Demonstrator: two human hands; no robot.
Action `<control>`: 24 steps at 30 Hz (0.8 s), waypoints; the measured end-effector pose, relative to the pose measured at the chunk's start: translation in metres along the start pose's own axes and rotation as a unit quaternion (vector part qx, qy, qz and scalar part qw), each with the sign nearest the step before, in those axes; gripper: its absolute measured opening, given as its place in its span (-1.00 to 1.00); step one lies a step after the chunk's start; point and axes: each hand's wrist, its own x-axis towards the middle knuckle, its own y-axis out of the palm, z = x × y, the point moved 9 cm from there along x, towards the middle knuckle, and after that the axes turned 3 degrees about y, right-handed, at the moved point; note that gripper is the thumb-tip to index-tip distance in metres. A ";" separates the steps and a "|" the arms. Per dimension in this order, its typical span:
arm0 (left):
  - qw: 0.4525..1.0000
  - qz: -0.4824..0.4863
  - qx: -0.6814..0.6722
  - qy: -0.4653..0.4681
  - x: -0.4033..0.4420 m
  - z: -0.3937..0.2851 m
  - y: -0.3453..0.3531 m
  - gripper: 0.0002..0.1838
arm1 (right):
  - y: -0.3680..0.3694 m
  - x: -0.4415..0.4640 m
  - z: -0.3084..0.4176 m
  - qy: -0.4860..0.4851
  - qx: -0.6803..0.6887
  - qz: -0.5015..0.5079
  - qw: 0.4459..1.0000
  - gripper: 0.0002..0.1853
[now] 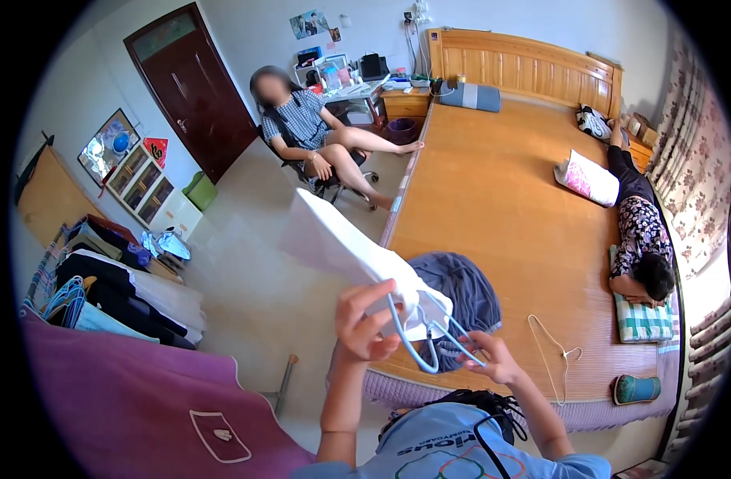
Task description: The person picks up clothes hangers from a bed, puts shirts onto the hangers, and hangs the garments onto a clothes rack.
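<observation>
A white cloth (353,247) hangs in the air in front of me, bunched round a light blue hanger (417,358). On the left, my left hand (367,321) is closed on the cloth beside the hanger's frame. My right hand (490,358) pinches the other side of the blue hanger. The hanger's hook points down toward my body. Behind and below the cloth, a dark grey garment (461,291) lies heaped on the edge of the bed. A cream hanger (559,359) lies on the bed mat to the right of my right hand.
The bed (493,191) fills the right side, with a person (643,231) lying along its far edge. Another person (302,120) sits on a chair beyond the bed's left edge. A clothes rack (86,287) and a purple cover (142,391) are at left.
</observation>
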 end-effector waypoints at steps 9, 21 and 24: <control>0.935 0.299 0.161 0.107 0.005 0.005 -0.001 -0.74 | 0.040 0.002 -0.019 0.003 0.027 0.079 0.997 -0.54; 0.921 0.337 0.153 0.123 -0.013 -0.024 -0.015 -0.60 | 0.086 -0.010 -0.007 -0.022 -0.019 0.404 0.914 -0.38; 0.935 0.313 0.140 0.087 -0.014 -0.014 -0.007 -0.59 | 0.099 -0.026 0.000 -0.114 0.159 0.546 0.815 -0.28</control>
